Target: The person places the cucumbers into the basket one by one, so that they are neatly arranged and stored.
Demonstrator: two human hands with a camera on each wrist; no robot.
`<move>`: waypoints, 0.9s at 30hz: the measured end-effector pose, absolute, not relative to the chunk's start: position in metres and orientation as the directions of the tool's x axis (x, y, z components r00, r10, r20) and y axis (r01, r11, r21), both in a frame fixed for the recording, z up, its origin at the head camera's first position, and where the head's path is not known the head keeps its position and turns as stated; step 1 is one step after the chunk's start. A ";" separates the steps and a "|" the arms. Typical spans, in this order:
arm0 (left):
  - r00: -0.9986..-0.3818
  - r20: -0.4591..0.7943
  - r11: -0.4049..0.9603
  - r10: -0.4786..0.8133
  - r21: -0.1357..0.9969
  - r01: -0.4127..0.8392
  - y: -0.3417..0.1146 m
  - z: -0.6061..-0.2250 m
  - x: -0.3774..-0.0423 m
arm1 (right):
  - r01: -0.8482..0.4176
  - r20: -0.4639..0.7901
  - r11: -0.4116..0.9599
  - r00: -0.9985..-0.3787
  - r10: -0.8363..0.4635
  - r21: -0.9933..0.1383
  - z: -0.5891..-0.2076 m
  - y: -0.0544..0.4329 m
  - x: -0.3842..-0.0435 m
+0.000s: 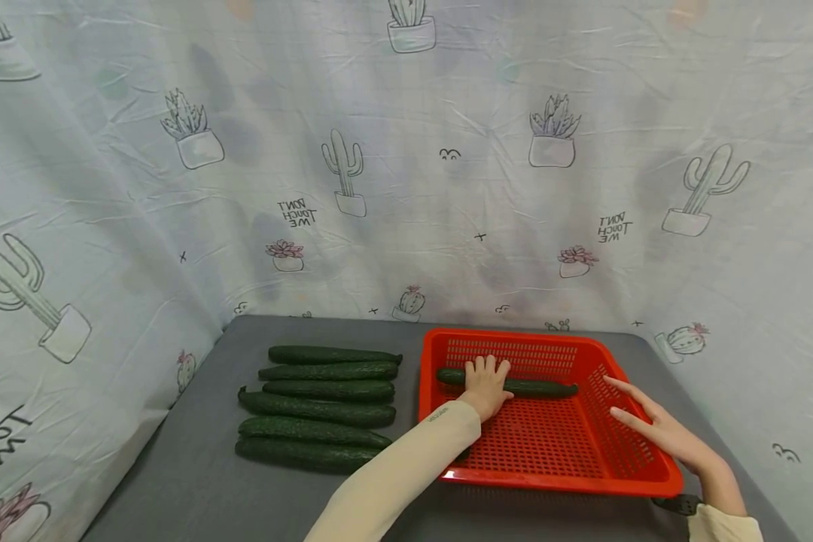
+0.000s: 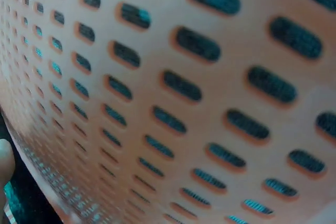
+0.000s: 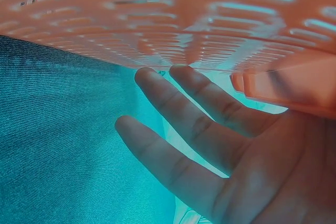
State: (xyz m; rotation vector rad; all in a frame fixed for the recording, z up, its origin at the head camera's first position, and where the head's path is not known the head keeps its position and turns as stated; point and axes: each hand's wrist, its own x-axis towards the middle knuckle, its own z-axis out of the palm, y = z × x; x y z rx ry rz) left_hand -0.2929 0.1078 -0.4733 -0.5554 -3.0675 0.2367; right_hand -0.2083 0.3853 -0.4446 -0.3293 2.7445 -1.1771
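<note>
My left hand reaches into a red plastic basket and grips a dark green cucumber from above, fingers over its far side and thumb on the near side. Only slotted basket wall fills the left wrist view, with a fingertip at its left edge. Over the basket's right side is my right hand, its fingers extended and nothing between them. In the right wrist view its fingers lie close to the slotted wall. A second cucumber end shows in the basket's front left corner, partly behind my sleeve.
Several cucumbers lie in a row on the grey table, left of the basket. My left forearm crosses the basket's front left corner. A white curtain printed with cacti surrounds the table at the back and sides.
</note>
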 end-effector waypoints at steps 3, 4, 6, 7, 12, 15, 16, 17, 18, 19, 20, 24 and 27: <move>-0.935 -0.009 0.924 0.355 -0.150 0.353 0.107 -0.469 -0.291 | -0.150 -0.034 0.674 -0.967 -0.251 -0.723 -0.445 0.386 -0.208; -0.934 -0.015 0.923 0.356 -0.150 0.354 0.106 -0.469 -0.291 | -0.151 -0.032 0.675 -0.967 -0.251 -0.722 -0.445 0.386 -0.208; -0.934 -0.019 0.924 0.357 -0.142 0.356 0.106 -0.468 -0.293 | -0.154 -0.028 0.674 -0.968 -0.251 -0.722 -0.445 0.387 -0.208; -0.935 -0.027 0.925 0.354 -0.137 0.354 0.106 -0.468 -0.294 | -0.156 -0.025 0.674 -0.968 -0.251 -0.722 -0.445 0.386 -0.208; -0.936 -0.026 0.929 0.352 -0.114 0.352 0.106 -0.468 -0.298 | -0.163 -0.020 0.675 -0.967 -0.254 -0.719 -0.446 0.385 -0.207; -0.931 0.005 0.926 0.364 -0.114 0.361 0.105 -0.465 -0.298 | -0.175 -0.010 0.676 -0.966 -0.260 -0.716 -0.445 0.384 -0.207; -0.930 0.008 0.924 0.368 -0.112 0.365 0.105 -0.462 -0.297 | -0.174 -0.009 0.678 -0.966 -0.258 -0.714 -0.444 0.384 -0.207; -0.928 0.007 0.922 0.373 -0.111 0.370 0.106 -0.459 -0.296 | -0.174 -0.008 0.681 -0.967 -0.255 -0.711 -0.444 0.384 -0.207; -0.926 0.008 0.921 0.378 -0.108 0.375 0.106 -0.457 -0.296 | -0.180 -0.004 0.681 -0.966 -0.260 -0.710 -0.443 0.384 -0.207; -0.924 0.005 0.918 0.383 -0.109 0.380 0.106 -0.455 -0.295 | -0.180 -0.003 0.681 -0.966 -0.259 -0.710 -0.443 0.384 -0.207; -0.923 -0.013 0.917 0.384 -0.112 0.383 0.107 -0.451 -0.293 | -0.182 -0.002 0.680 -0.965 -0.260 -0.711 -0.443 0.384 -0.207; -0.908 0.020 0.902 0.419 -0.126 0.413 0.107 -0.442 -0.290 | -0.173 -0.009 0.678 -0.967 -0.256 -0.715 -0.445 0.384 -0.208; -0.896 0.073 0.894 0.438 -0.141 0.425 0.105 -0.438 -0.287 | -0.164 -0.015 0.682 -0.968 -0.249 -0.713 -0.447 0.385 -0.209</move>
